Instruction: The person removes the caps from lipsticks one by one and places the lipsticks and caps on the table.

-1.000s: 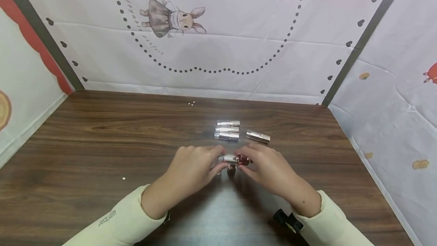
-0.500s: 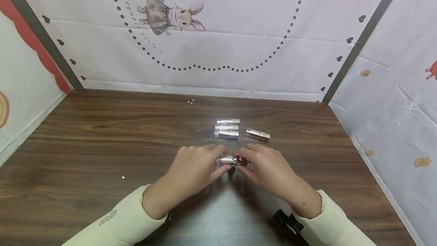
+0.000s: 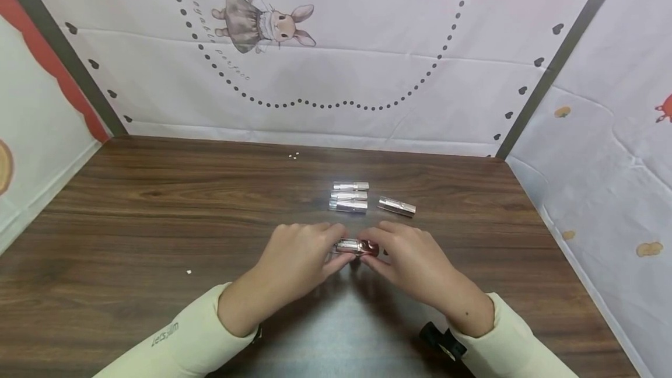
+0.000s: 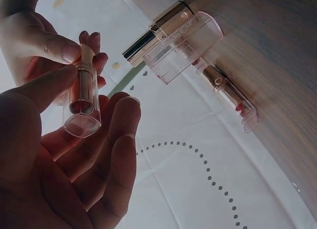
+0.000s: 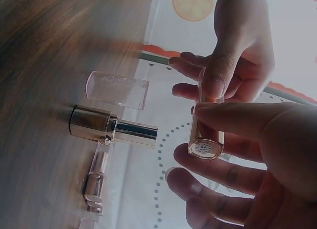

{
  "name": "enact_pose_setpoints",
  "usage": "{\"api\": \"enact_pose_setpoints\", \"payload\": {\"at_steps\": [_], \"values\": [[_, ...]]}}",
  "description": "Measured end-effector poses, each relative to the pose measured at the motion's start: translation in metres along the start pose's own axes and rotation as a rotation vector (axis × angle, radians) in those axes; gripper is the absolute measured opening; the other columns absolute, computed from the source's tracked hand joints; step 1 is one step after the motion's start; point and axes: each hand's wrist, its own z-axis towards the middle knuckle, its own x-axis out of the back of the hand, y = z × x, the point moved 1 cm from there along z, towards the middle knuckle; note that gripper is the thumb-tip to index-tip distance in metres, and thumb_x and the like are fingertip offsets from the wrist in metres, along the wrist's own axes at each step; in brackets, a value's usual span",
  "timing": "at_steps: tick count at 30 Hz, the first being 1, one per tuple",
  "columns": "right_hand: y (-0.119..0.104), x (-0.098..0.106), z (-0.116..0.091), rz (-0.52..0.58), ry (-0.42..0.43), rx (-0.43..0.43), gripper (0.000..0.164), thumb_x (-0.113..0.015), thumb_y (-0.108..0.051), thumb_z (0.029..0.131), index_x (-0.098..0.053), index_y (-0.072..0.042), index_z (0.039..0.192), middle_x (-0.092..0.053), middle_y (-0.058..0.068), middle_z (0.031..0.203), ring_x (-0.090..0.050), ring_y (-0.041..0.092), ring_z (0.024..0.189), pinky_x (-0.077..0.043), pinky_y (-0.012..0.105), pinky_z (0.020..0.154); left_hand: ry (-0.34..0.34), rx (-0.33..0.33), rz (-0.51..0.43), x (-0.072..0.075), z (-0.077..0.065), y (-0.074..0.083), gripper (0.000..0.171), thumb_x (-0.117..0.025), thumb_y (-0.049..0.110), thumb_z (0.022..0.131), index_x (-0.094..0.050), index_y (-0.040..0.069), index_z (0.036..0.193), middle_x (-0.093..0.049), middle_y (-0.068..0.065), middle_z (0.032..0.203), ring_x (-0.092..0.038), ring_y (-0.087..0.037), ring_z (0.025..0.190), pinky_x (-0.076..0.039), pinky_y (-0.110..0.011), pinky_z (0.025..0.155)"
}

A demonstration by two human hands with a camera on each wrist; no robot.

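Observation:
Between both hands is a lipstick (image 3: 347, 245) with a gold base and a clear cap. My left hand (image 3: 301, 252) pinches it at the clear cap end (image 4: 81, 124), where the gold inner tube shows through. Thumb and fingers of my right hand (image 3: 412, 255) grip the base, whose end carries a round label (image 5: 203, 147) reading 04. In the right wrist view, an uncapped gold lipstick tube (image 5: 91, 123) with a dark inner stem stands upright on the table. Beside it stands a loose clear cap (image 5: 117, 90). The held lipstick and hands mostly hide these two in the head view.
Three capped lipsticks (image 3: 349, 196) lie side by side beyond the hands on the wooden table (image 3: 157, 209). Another lipstick (image 3: 396, 206) lies at a slant to their right. Small white bits (image 3: 294, 156) are near the back edge, with one white scrap (image 3: 189, 272) at left.
The held lipstick has shifted slightly left and toward the body, now covering most of the upright tube that showed beneath it. Both hands keep their grip.

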Motion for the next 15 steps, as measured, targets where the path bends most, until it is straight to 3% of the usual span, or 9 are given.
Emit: {"api": "enact_pose_setpoints", "payload": {"at_steps": [15], "values": [[0.0028, -0.0017, -0.0012, -0.02, 0.017, -0.003, 0.024, -0.08, -0.029, 0.085, -0.073, -0.021, 0.106, -0.064, -0.012, 0.083, -0.047, 0.0, 0.062, -0.039, 0.02, 0.053, -0.014, 0.01, -0.008, -0.0027, 0.0001, 0.0007, 0.035, -0.077, 0.049, 0.083, -0.058, 0.02, 0.08, -0.046, 0.013, 0.056, -0.034, -0.007, 0.043, -0.022, -0.024, 0.04]]}}
